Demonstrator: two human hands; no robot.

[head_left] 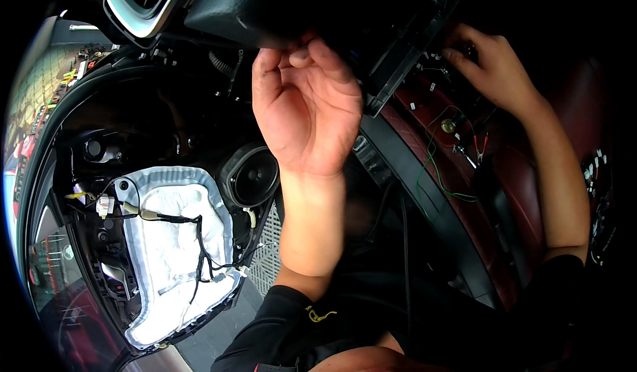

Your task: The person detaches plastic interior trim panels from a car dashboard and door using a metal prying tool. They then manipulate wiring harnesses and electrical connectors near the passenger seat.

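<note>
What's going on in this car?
A person is working inside it with bare hands. The left hand is raised, palm showing, its fingers at the underside of the dark dashboard panel. The right hand is bent in the shadows across from it; whether either holds anything can't be made out. To the left, wiring crosses a white sheet beside a round speaker. A green wire lies near the dark red seat.
</note>
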